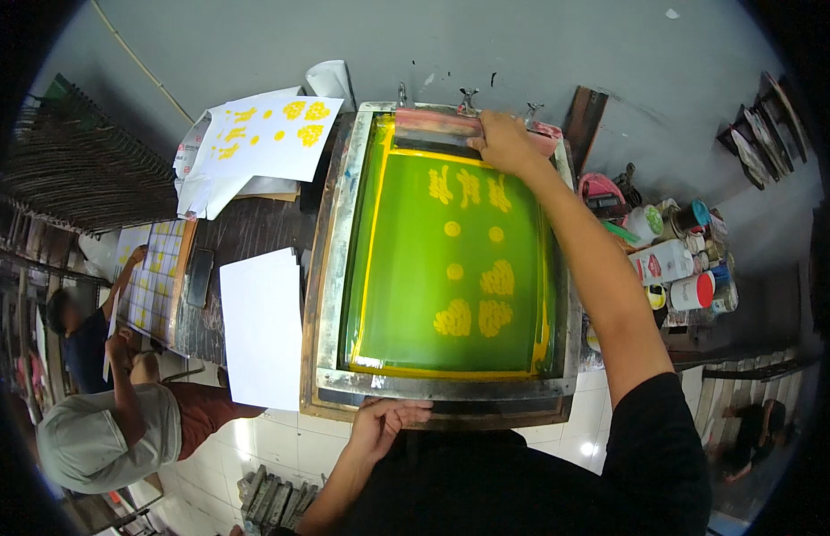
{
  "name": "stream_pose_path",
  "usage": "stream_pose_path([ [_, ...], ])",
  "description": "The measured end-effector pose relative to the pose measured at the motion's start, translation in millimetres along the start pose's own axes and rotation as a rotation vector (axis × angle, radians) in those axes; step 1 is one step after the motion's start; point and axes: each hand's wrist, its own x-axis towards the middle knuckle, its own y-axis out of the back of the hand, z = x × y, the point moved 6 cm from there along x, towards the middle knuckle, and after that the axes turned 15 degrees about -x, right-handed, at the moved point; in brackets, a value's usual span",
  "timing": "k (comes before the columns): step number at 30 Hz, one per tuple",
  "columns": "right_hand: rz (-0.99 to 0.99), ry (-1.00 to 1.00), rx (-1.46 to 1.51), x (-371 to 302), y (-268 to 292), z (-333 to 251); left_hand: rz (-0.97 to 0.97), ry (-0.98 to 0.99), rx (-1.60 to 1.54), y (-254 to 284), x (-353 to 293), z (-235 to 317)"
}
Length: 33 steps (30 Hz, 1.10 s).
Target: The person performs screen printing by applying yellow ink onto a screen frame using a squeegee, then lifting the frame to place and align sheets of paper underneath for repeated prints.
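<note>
Looking down from your head

Your left fisheye looks steeply down and slightly ahead — close to the screen frame point(446, 386), which fills the middle. Past the frame's far edge you get the grey wall point(558, 49); below its near edge, your black shirt point(486, 482) and tiled floor point(316, 439) — edges bending outward.

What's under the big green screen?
A brown-edged board pokes out from under the green screen. Anything beneath the screen's middle is covered, so I can't tell.
</note>
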Motion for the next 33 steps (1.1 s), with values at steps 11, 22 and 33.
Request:
stream_pose_path([
  [11,0.036,-0.015,0.17,-192,39,-86,-0.069,0.063,0.037,6,6,-3],
  [22,0.402,-0.038,0.176,-319,160,-136,-0.472,0.178,-0.212,-53,-16,13],
  [33,0.674,0.183,0.004,-222,378,-59,0.226,-0.885,2.003,-125,115,117],
])
